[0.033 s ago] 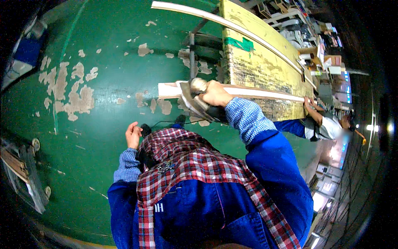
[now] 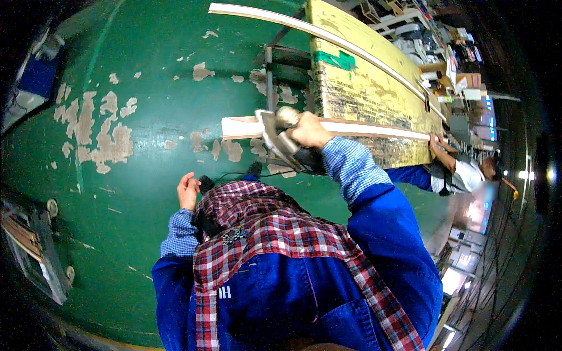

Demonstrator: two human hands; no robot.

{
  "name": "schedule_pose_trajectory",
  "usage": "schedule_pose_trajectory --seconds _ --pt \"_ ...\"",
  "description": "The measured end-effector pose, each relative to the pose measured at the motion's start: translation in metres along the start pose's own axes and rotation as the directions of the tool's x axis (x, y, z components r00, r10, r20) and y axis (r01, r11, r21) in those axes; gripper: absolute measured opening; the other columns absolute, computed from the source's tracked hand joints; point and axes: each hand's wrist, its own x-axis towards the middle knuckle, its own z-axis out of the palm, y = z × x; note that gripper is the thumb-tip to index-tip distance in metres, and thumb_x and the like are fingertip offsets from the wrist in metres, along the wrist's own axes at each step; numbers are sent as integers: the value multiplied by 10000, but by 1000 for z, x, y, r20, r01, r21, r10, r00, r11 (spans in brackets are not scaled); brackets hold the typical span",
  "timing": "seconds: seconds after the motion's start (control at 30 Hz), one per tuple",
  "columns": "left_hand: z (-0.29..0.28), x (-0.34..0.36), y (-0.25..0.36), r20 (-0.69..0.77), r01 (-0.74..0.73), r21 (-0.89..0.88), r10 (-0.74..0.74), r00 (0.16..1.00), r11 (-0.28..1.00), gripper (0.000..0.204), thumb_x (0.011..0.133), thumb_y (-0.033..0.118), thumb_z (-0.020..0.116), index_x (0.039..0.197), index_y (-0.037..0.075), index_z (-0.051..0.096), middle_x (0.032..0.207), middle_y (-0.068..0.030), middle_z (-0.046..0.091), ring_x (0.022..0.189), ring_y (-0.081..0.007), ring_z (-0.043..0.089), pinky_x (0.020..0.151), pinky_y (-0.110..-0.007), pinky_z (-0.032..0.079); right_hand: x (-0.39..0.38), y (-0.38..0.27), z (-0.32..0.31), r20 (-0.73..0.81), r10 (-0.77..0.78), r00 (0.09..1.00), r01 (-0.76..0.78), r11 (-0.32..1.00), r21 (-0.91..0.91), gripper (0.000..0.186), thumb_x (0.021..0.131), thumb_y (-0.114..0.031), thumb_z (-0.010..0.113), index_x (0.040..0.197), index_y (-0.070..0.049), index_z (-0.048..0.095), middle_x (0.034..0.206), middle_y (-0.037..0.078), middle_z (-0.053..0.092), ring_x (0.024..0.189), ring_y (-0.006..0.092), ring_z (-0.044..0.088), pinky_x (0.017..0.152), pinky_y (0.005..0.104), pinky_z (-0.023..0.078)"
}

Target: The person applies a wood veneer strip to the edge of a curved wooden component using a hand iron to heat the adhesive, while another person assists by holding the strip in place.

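My right hand (image 2: pixel 312 131) is wrapped around a corded power tool (image 2: pixel 280 137) with a metal body and a round, pale knob. The tool rests across a long, pale wooden strip (image 2: pixel 240 127), which runs along the near side of a yellow worktable (image 2: pixel 374 76) and sticks out past its left end. My fingers hide part of the tool, so its exact kind is unclear. A dark cord (image 2: pixel 234 173) trails from it toward my apron. Low on the left, my left hand (image 2: pixel 188 191) hangs free, fingers loosely bent and apart, touching nothing.
A second long strip (image 2: pixel 263 13) lies across the table's far side, overhanging at left. At the right end, another person (image 2: pixel 462 172) has hands on my strip. A wheeled cart (image 2: pixel 38 251) stands at left. The green floor (image 2: pixel 146 193) has worn patches. Boxes (image 2: pixel 468 82) crowd the back right.
The power tool and my right hand have shifted slightly to the right along the strip. My left hand stays where it was.
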Motion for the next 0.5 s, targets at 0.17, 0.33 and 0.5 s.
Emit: schedule_pose_trajectory --seconds 0.17,0.33,0.5 --pt "12 5 2 60 -2 42 -1 998 999 318 835 63 473 1133 -41 510 718 -68 593 549 -94 474 521 -234 397 -11 109 -39 112 299 948 -319 904 285 301 714 -228 618 589 45 592 485 111 571 382 191 543 433 311 456" --pt "15 7 -1 111 -7 102 -4 994 995 302 834 74 475 1114 -33 520 729 -70 595 563 -97 473 537 -242 402 -19 224 -50 84 575 814 -498 614 613 229 719 -151 586 602 45 564 486 133 538 379 231 503 420 333 455" --pt "10 4 5 146 11 157 -34 989 988 268 850 67 481 1097 -25 525 718 -67 585 586 -104 496 535 -248 413 -5 230 -61 87 415 906 -373 683 628 207 725 -129 589 586 11 528 475 106 506 377 200 480 372 339 418"
